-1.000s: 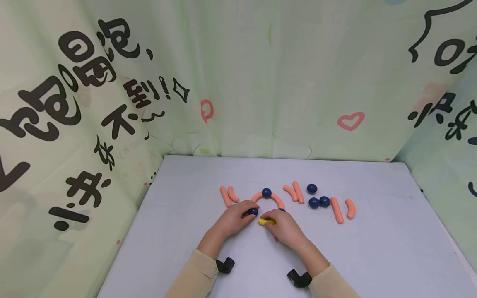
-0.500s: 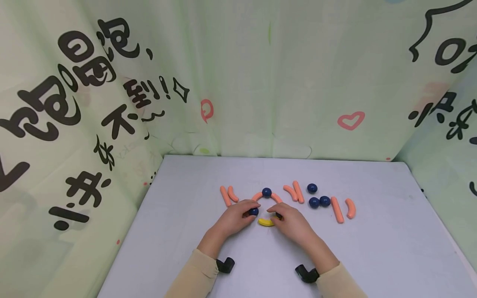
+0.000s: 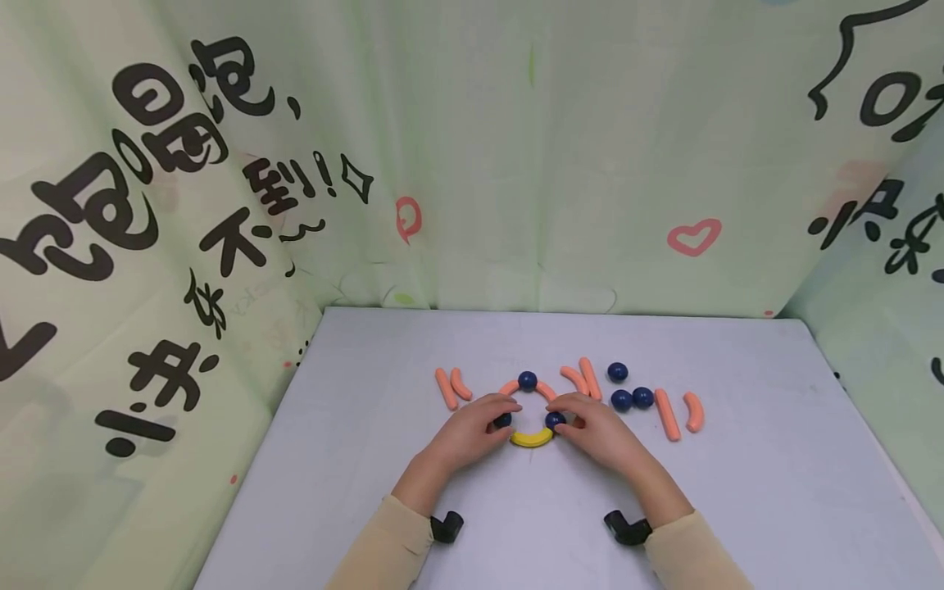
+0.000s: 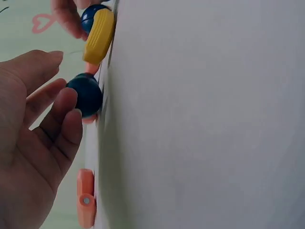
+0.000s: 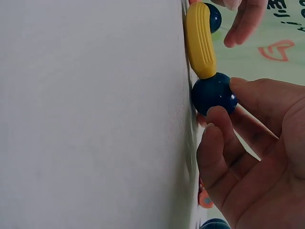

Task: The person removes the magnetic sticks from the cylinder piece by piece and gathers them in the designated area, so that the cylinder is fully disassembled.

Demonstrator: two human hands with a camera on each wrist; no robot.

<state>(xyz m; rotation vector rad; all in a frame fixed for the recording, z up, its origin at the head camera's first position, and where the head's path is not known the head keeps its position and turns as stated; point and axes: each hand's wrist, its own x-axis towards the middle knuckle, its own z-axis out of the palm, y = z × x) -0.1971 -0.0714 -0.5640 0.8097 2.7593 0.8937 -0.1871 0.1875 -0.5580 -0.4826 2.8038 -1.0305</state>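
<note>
A ring of toy pieces lies mid-table in the head view: a dark blue ball (image 3: 527,380) at its far end, two curved orange rods (image 3: 544,391), a ball at each side and a curved yellow rod (image 3: 531,439) nearest me. My right hand (image 3: 601,428) pinches the right ball (image 5: 214,94) between thumb and fingers, where the yellow rod's end meets it. Around the left ball (image 4: 86,97) curl the fingers of my left hand (image 3: 472,428); its thumb looks slightly apart from that ball in the left wrist view. Both hands partly hide the orange rods.
Left of the ring lie two orange rods (image 3: 446,388), one straight and one curved. To its right are two more orange rods (image 3: 590,378), several loose blue balls (image 3: 622,400) and another straight-and-curved pair of rods (image 3: 667,415). Printed curtains surround the white table (image 3: 774,459).
My right hand has let go of the yellow rod and moved right onto the right blue ball. My left hand has stayed almost in place at the left ball.
</note>
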